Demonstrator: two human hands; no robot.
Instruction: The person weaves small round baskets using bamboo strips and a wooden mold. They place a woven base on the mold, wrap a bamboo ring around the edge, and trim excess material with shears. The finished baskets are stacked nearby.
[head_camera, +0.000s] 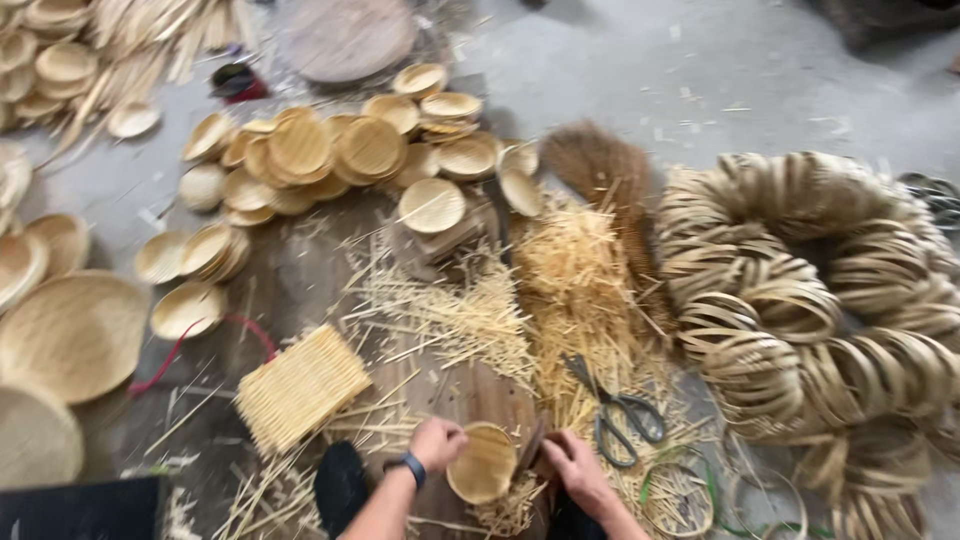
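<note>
A small round woven bamboo tray (483, 462) sits low in the head view, held between my two hands over a dark wooden board (470, 392). My left hand (436, 443), with a dark wristband, grips the tray's left rim. My right hand (568, 463) presses against its right rim. Trimmed bamboo slivers (512, 510) hang beneath the tray. Black-handled scissors (615, 408) lie just right of my right hand on the straw.
A square woven bamboo mat (298, 386) lies to the left. Loose bamboo strips (560, 280) litter the middle. Several finished small trays (330, 155) are heaped farther back, larger trays (70, 335) at left. A big pile of bamboo hoops (810, 300) fills the right.
</note>
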